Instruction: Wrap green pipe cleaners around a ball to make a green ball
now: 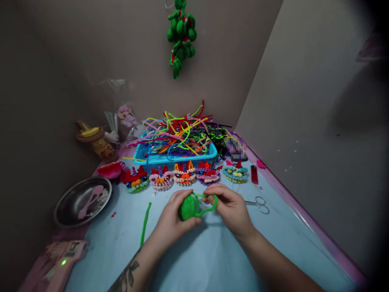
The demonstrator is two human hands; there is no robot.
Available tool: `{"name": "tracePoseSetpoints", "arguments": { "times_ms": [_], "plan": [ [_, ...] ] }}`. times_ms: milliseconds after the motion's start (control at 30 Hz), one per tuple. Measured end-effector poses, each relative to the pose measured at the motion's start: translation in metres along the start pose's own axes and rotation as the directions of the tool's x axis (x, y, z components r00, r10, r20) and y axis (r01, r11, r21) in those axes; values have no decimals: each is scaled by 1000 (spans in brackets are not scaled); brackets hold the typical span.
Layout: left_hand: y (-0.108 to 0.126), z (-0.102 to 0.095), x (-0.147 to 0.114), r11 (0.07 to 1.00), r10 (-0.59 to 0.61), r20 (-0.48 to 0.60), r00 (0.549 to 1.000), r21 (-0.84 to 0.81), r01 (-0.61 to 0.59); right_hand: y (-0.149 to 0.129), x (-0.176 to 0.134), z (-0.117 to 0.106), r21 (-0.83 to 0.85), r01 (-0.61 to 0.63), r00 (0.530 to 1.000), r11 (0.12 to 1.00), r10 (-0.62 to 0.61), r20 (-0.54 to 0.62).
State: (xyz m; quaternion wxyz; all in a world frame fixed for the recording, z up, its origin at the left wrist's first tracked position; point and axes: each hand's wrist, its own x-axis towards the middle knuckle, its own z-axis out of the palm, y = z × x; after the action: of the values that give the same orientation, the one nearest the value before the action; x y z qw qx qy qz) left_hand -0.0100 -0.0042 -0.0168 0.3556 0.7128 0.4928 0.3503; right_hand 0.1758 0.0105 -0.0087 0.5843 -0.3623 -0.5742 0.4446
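Note:
My left hand [178,217] is closed around a rounded bundle of bright green pipe cleaner [187,207], thumb below and fingers behind it. From the bundle a loose green loop [209,211] runs across to my right hand [229,209], whose thumb and fingertips pinch it. Both hands are held close together above the blue table covering. A straight green pipe cleaner [146,223] lies on the table left of my left hand. Just beyond my hands several colourful animal-face figures made of pipe cleaners [184,173] stand in a row.
Behind the row, a blue tray [176,162] overflows with many-coloured pipe cleaners. Scissors [259,205] and a red lighter-like item [254,174] lie at right. A metal bowl [71,221] with a pink tool sits at left, near a pink device [67,263]. Green pieces [181,36] hang on the wall.

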Motion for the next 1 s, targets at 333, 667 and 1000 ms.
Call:
{"name": "tracePoseSetpoints", "arguments": {
  "times_ms": [333, 667, 1000],
  "plan": [
    [1, 3, -6, 963, 91, 37, 995, 251, -98, 0, 4, 4, 65, -328, 944, 942, 329, -4],
    [-1, 7, -3, 766, 369, 1, 929, 566, -305, 7, 4, 9, 123, -401, 909, 908, 411, -72],
    [-3, 6, -1, 717, 394, 5, 919, 624, -311, 8, 3, 9, 45, -351, 931, 935, 354, -87]
  ]
}}
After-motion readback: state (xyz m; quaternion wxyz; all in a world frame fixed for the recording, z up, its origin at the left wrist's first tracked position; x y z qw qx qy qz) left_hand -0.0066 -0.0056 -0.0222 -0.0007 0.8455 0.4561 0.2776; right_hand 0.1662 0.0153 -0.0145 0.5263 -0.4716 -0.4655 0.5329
